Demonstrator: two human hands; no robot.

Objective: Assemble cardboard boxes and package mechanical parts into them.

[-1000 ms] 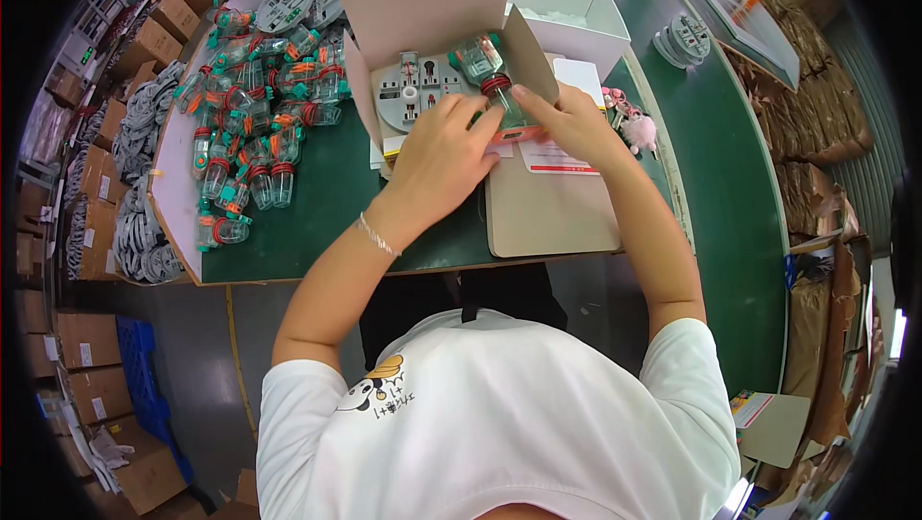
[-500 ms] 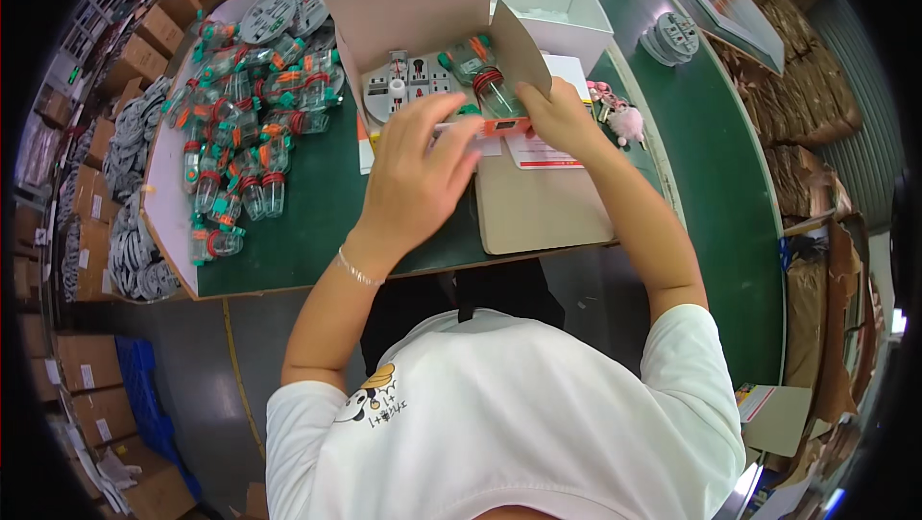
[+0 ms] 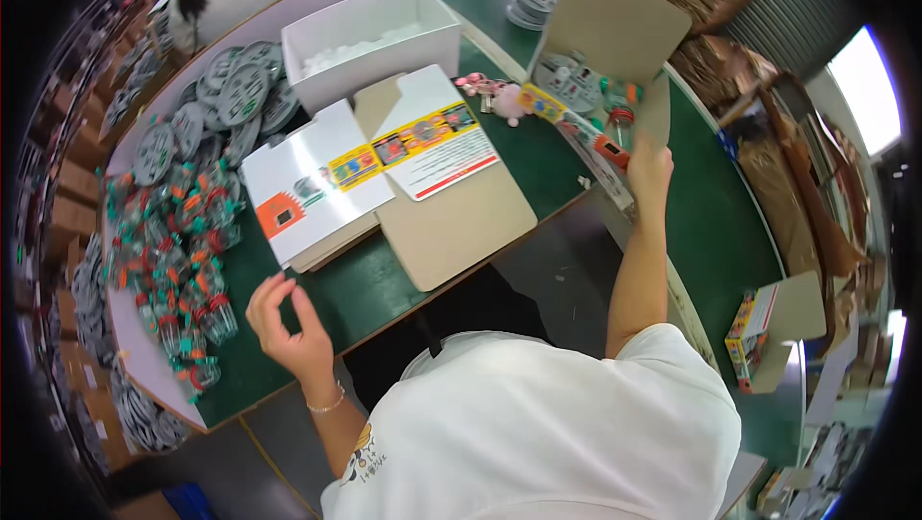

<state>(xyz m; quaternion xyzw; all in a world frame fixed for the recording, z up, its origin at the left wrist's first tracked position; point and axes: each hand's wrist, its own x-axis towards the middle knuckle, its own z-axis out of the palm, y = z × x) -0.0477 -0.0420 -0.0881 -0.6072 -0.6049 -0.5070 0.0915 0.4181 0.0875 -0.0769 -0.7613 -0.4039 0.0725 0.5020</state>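
At eleven o'clock, flat white cartons (image 3: 355, 201) bear a yellow picture band (image 3: 353, 166) and, above a red stripe (image 3: 454, 181), print too small to read. Between one and two, the open box (image 3: 609, 3) has unreadable print. At seven, dark characters (image 3: 368, 468) mark the white shirt (image 3: 538, 414).

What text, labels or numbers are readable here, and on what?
I don't copy wording; print stands on:
flat cartons: mostly too small to read
open box at the right hand: too small, blurred
far-right box: too small
white T-shirt: small lettering beside a cartoon
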